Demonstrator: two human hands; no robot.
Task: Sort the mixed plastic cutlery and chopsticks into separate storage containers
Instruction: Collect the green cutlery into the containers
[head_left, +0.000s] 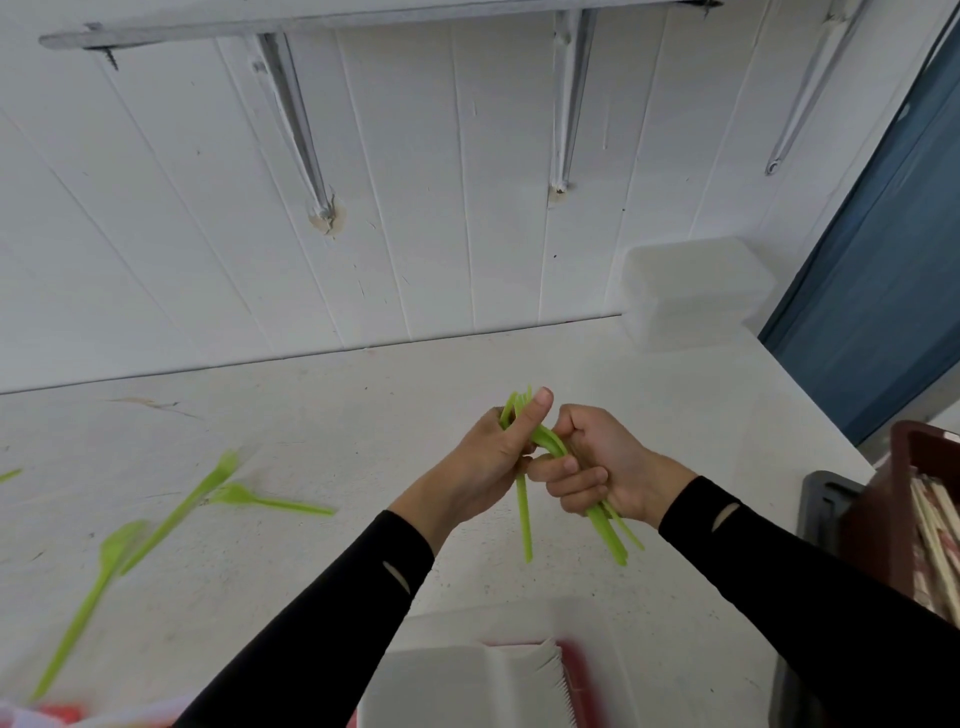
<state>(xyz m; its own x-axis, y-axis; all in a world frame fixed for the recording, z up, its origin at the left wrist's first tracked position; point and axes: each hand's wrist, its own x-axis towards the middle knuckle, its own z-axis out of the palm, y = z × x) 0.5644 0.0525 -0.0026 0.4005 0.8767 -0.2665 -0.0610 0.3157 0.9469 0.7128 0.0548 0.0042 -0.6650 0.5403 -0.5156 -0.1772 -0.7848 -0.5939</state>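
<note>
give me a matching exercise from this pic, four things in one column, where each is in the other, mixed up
1 green cutlery bundle
2 loose green cutlery
3 clear lidded container
4 chopsticks

a in the brown crate, right edge
b lying on the table, left
c gripped by left hand and right hand
d on the table by the wall, far right

Pairs: 1-c, 2-b, 3-d, 4-a

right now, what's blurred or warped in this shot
Head view: loose green cutlery at left and the white container at bottom are motion-smeared; left hand, right hand and their green bundle look fairly sharp; wall panels splay from wide-angle distortion.
</note>
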